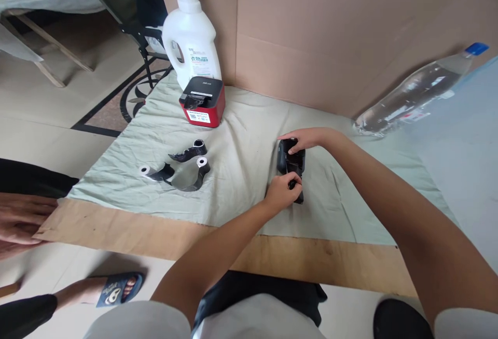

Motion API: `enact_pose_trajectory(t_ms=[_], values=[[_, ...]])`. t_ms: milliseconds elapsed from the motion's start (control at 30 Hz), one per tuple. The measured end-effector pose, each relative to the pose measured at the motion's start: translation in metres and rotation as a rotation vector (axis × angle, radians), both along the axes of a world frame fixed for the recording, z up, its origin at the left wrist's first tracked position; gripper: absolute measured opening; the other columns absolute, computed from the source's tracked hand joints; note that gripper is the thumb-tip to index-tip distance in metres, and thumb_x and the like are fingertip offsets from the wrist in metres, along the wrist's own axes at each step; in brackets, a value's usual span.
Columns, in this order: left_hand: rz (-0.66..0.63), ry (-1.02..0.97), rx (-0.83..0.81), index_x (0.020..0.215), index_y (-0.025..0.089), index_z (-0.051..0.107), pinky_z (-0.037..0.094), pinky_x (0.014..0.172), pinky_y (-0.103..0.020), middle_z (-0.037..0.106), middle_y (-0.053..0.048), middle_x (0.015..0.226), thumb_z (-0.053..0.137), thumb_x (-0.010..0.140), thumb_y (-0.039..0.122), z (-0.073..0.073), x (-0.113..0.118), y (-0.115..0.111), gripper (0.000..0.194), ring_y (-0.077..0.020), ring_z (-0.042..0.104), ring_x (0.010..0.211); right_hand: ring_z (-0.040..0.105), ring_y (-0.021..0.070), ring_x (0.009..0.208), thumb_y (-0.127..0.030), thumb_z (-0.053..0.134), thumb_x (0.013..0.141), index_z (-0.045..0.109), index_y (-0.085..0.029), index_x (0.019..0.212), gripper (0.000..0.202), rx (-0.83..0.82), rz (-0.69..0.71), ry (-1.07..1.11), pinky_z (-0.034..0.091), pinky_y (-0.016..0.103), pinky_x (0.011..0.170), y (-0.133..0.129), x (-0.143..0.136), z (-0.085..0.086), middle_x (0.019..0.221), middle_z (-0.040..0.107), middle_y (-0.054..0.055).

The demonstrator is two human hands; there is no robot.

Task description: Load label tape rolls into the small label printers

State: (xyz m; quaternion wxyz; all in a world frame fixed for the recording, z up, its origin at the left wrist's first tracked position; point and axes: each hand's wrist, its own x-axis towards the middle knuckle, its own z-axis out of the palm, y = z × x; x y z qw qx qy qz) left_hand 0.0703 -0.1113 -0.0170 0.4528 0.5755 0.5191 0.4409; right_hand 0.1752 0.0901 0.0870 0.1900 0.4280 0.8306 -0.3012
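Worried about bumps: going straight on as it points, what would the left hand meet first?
The left hand would meet the black case, already at its fingertips; beyond, probably the right forearm, though depth is unclear.

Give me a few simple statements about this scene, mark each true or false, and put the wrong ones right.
1. The left hand and right hand are both at the black device. True.
2. The bottle lying at the right has a red cap. False: the bottle has a blue cap.
3. Five small rolls lie on the cloth. False: three rolls lie on the cloth.
4. A red-and-black box sits in front of the white jug. True.
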Motion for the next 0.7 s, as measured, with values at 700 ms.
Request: enact_pose_trajectory(t_ms=[700], values=[[-0.018,0.015,-0.038,0.084,0.020,0.072,0.037,0.062,-0.024,0.062,0.005,0.066,0.061,0.084,0.018,-0.002,-0.001,0.001,0.011,-0.0102,0.045,0.056,0.045,0.0364,0.154,-0.051,0.078,0.079,0.051,-0.029,0.160,0.088,-0.025,-0.184,0.106,0.037,0.051,0.128,-0.016,0.024,-0.008,0.168,0.046,0.007]])
